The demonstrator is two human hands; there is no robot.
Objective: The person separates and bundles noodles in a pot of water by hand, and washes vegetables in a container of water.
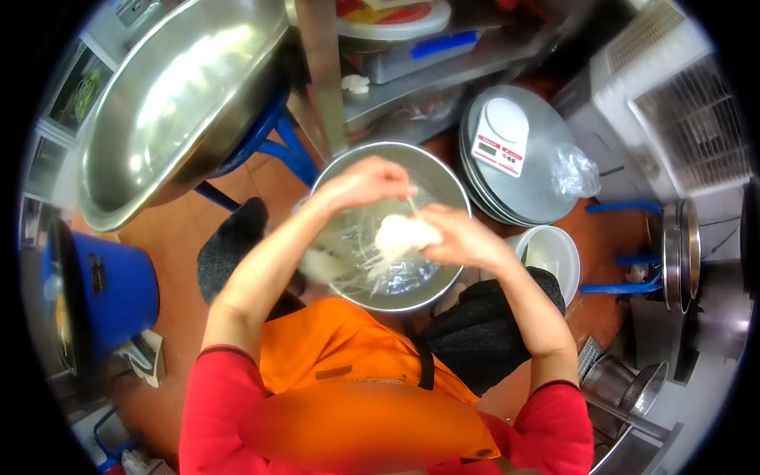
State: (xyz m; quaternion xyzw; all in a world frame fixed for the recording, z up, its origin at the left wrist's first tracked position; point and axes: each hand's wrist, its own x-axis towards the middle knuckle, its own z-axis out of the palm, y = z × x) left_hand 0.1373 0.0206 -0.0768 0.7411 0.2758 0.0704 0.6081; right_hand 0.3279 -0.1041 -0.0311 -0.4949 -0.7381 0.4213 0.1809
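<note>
A round metal pot (467, 190) stands between my knees, with watery liquid and thin pale strands inside. Over it, my right hand (459, 236) is closed on a white bundle of thin strands (400, 235), rounded at the top and trailing loose ends to the lower left. My left hand (368, 184) is above the bundle, its fingers pinched together at a thin pale strand near the right fingertips. The kind of food in the bundle is not clear. A blurred pale clump (323, 265) shows at the pot's left edge.
A large steel basin (182, 103) rests on a blue stool at upper left. Right of the pot, a digital scale (500, 136) and clear plastic bag lie on stacked round lids (546, 202). A white bucket (566, 257) stands by my right knee; a blue bin (123, 289) is at left.
</note>
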